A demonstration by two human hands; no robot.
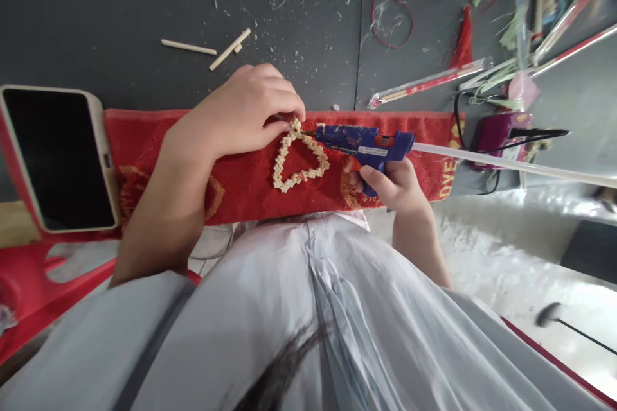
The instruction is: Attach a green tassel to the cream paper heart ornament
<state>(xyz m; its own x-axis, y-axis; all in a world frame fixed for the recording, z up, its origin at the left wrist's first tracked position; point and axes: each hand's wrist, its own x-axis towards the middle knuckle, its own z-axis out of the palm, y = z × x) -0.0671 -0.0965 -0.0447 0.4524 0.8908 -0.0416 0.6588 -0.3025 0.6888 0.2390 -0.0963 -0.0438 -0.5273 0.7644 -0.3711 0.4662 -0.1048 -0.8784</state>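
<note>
A cream-coloured beaded loop, roughly triangular, lies on a red towel. My left hand pinches the loop's top tip between thumb and fingers. In my right hand is a blue glue gun, with a finger at its orange trigger. The gun's nozzle points left and meets or nearly meets the top of the loop, close to my left fingertips. From the gun's back a long white glue stick runs out to the right.
On the left lies a phone with a dark screen. Short wooden sticks and white scraps lie on the grey table. A red tassel, wrapped sticks, a purple box and cables sit at the right.
</note>
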